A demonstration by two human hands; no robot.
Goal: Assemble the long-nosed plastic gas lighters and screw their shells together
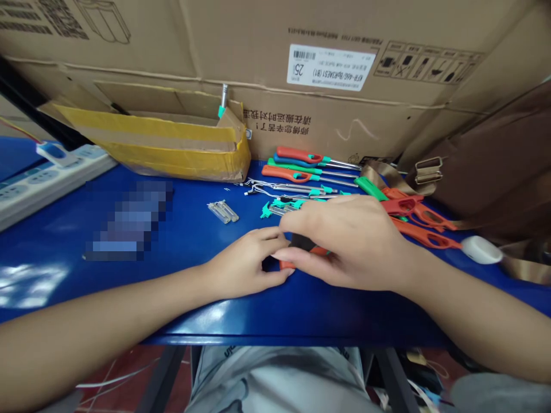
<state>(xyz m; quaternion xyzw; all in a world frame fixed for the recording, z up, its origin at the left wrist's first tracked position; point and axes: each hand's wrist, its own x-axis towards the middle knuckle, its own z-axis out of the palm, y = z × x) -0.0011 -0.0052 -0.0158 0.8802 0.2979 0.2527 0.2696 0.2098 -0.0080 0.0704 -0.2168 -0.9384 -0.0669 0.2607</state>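
I've got left hand point(247, 259) and right hand point(357, 244) fingers gripping an orange-black piece point(287, 265), likely mid-handling; next calls for steadiness.

Room along table front point(267, 321); lighters point(282, 172) beyond

This looks like a small makeshift assembly workshop: a blue worktable point(241, 321) strewn with long-nosed lighters point(284, 173), clear tube-like parts point(222, 211) and thin white wires point(260, 184). A yellow-taped cardboard box point(189, 160) and a white power strip point(38, 180) share the top, backed by a large upside-down printed shipping carton point(258, 57).
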